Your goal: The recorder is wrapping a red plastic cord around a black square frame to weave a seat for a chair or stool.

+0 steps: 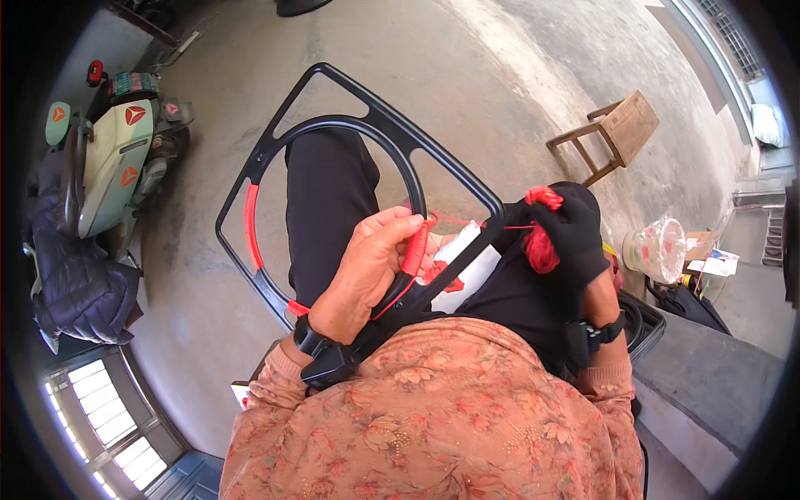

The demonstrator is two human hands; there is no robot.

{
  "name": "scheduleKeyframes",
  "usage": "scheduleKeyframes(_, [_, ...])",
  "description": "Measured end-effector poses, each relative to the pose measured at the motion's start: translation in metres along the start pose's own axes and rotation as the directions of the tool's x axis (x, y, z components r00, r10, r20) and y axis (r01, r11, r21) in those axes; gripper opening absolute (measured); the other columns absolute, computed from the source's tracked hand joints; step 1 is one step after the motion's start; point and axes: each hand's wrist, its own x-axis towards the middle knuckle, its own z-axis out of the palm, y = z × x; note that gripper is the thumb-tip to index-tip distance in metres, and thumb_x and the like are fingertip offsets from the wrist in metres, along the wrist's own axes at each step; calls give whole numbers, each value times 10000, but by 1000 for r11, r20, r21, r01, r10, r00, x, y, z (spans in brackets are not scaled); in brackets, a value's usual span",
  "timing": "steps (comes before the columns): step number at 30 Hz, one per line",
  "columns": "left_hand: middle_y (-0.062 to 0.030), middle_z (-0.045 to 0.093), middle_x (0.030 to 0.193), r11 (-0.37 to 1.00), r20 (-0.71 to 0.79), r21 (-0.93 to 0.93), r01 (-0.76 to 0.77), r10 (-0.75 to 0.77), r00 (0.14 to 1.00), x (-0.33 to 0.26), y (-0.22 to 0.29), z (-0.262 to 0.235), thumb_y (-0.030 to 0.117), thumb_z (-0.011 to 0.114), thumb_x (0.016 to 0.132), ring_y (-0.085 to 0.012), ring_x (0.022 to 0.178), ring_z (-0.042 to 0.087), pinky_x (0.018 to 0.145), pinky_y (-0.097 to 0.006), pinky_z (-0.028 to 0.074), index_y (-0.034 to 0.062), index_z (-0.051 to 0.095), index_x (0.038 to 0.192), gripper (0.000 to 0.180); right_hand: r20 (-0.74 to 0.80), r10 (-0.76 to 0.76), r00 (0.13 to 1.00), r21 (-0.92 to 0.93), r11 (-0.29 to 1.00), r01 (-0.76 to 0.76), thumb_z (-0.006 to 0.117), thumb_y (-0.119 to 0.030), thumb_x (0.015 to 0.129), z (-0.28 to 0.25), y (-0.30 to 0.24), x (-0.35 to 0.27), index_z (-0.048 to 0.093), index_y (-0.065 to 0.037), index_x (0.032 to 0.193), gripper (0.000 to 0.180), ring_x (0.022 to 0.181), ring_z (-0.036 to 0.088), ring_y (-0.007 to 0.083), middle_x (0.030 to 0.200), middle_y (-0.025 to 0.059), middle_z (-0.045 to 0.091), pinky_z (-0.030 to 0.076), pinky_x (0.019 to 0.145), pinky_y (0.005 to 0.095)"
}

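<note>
A black, roughly diamond-shaped frame (417,140) with a round inner ring rests on my lap, tilted. Red cord is wound tightly around two stretches of the ring, a left winding (252,225) and a right winding (416,250). My left hand (358,271), bare, pinches the ring at the right winding, its thumb on top and its other fingers partly hidden behind. In a black glove, my right hand (573,242) is closed around a bundle of red cord (542,248). A thin strand (521,227) runs taut between the bundle and the winding.
A white sheet (479,279) lies across my lap under the frame. To the left stands a pale green scooter (125,162) with a dark padded jacket (79,258). A wooden stool (621,133) and a plastic-wrapped tub (656,250) are at the right, beside a grey ledge (708,367).
</note>
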Motion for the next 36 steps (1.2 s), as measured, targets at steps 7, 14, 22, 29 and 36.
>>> scheduleKeyframes(7, [-111,640,722,984,185,64,169,-178,966,-6,-16,15,171,564,911,-145,588,621,550,-235,519,-17,604,958,198,-170,245,954,529,840,-121,692,-159,806,52,-33,24,621,-7,1042,290,825,621,142,949,69,670,467,734,286])
scheduleKeyframes(14, [-105,640,725,951,189,197,240,-277,942,-9,-32,25,164,570,903,-141,565,616,514,-236,510,-30,611,953,204,286,41,957,749,614,-251,618,-170,862,39,-53,-23,558,8,1124,322,910,578,145,1030,86,627,458,798,263])
scheduleKeyframes(22, [-77,642,741,969,177,217,121,-161,971,-6,-34,18,184,601,902,-137,587,612,528,-240,500,-7,619,956,200,590,-71,804,794,229,-563,638,-152,837,17,-77,1,565,6,1129,340,916,575,138,1021,74,630,460,806,262])
scheduleKeyframes(29, [-75,638,725,926,55,364,103,-132,990,-14,-30,20,181,590,908,-132,593,625,562,-235,522,-8,622,956,198,715,-208,668,699,237,-674,663,-117,787,14,-70,28,569,13,1121,371,920,580,124,1001,66,635,465,817,264])
scheduleKeyframes(36, [-76,644,722,953,60,295,74,-96,994,-19,-25,18,200,582,912,-109,570,602,513,-224,494,-11,621,910,215,693,86,716,563,556,-611,658,-149,820,8,-52,1,581,0,1119,343,897,583,97,974,37,641,463,810,249])
